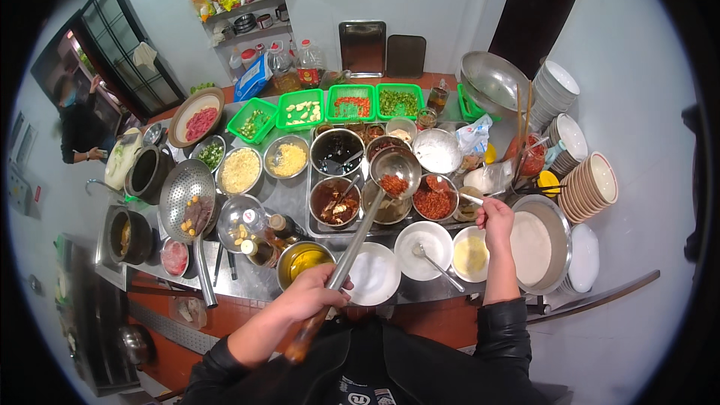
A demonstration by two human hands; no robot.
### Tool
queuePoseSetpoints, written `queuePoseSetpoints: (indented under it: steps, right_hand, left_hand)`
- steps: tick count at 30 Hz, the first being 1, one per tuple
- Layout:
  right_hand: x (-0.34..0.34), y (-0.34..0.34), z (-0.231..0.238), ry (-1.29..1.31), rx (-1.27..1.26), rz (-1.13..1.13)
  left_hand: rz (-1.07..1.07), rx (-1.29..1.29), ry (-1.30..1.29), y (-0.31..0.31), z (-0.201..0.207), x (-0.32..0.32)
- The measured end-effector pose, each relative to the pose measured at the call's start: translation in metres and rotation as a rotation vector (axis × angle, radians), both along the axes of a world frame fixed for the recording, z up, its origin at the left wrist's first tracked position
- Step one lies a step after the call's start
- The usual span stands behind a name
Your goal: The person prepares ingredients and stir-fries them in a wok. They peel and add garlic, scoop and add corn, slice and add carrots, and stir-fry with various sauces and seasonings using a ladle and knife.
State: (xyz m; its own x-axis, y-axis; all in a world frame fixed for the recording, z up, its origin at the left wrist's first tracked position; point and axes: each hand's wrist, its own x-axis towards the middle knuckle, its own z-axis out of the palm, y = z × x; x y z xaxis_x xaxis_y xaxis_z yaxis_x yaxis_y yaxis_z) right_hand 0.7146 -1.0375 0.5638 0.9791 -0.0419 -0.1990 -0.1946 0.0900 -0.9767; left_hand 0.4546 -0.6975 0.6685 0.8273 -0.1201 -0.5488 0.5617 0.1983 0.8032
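Observation:
My left hand (321,290) is wrapped round the long handle of a metal ladle (357,242), whose brown wooden end points back toward me. The ladle's bowl hangs over the seasoning containers and carries some chopped red chili (393,185). Between the fingers of my right hand (496,222) is the pale handle of a spoon (471,199). It slants toward a metal bowl of red chili (435,202), and its far end is hard to make out. Below these bowls stand a white bowl with a metal spoon (420,251) and a bowl of white powder (371,274).
Green baskets (301,110) of cut vegetables line the back. At the left are a perforated strainer (187,199), dark pots (148,174) and bottles (260,252). Stacked bowls (589,187) and a large metal basin (559,244) stand right. A person (84,120) is at the far left.

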Motion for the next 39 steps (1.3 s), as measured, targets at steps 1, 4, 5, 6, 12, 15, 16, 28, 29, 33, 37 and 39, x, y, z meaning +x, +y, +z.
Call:
queuePoseSetpoints:
  steps: [1, 4, 5, 6, 12, 15, 16, 28, 29, 33, 37, 39]
  right_hand:
    - [0.002, 0.001, 0.001, -0.024, -0.141, -0.028]
    - [0.008, 0.015, -0.007, -0.117, -0.500, -0.051]
    - [0.010, 0.025, -0.013, -0.112, -0.626, -0.052]
    - [0.008, 0.033, -0.018, -0.076, -0.536, -0.006]
    - [-0.079, 0.055, 0.013, -0.073, -0.219, -0.090]
    - [-0.194, 0.069, 0.050, -0.075, 0.124, 0.121]
    - [-0.238, 0.079, 0.059, -0.047, 0.325, 0.240]
    - [-0.588, 0.147, 0.093, -0.235, 0.778, -0.494]
    - [-0.625, 0.147, 0.098, -0.190, 0.732, -0.642]
    - [-0.764, 0.161, 0.127, -0.036, 0.328, -1.028]
    - [-0.867, 0.222, 0.142, 0.251, 0.109, -1.436]
    - [-0.913, 0.254, 0.141, 0.465, -0.059, -1.478]
  left_hand:
    - [-0.022, 0.038, 0.044, 0.000, 0.000, 0.003]
    - [-0.076, -0.070, -0.012, -0.001, -0.001, 0.015]
    - [-0.086, -0.106, -0.003, 0.000, 0.001, 0.018]
    - [-0.133, -0.112, 0.015, 0.002, 0.003, 0.020]
    - [-0.214, -0.163, -0.143, -0.001, 0.005, 0.014]
    - [-0.284, -0.030, -0.311, -0.014, -0.008, 0.011]
    - [-0.308, -0.030, -0.324, -0.022, -0.012, 0.009]
    - [-1.341, -0.235, -0.928, -0.110, -0.041, -0.128]
    - [-1.412, -0.240, -0.441, -0.106, -0.052, -0.143]
    - [-1.314, -0.029, -0.260, -0.101, -0.107, -0.190]
    - [-1.089, 0.034, -0.363, -0.072, -0.156, -0.228]
    - [-1.042, 0.047, -0.314, -0.053, -0.177, -0.257]
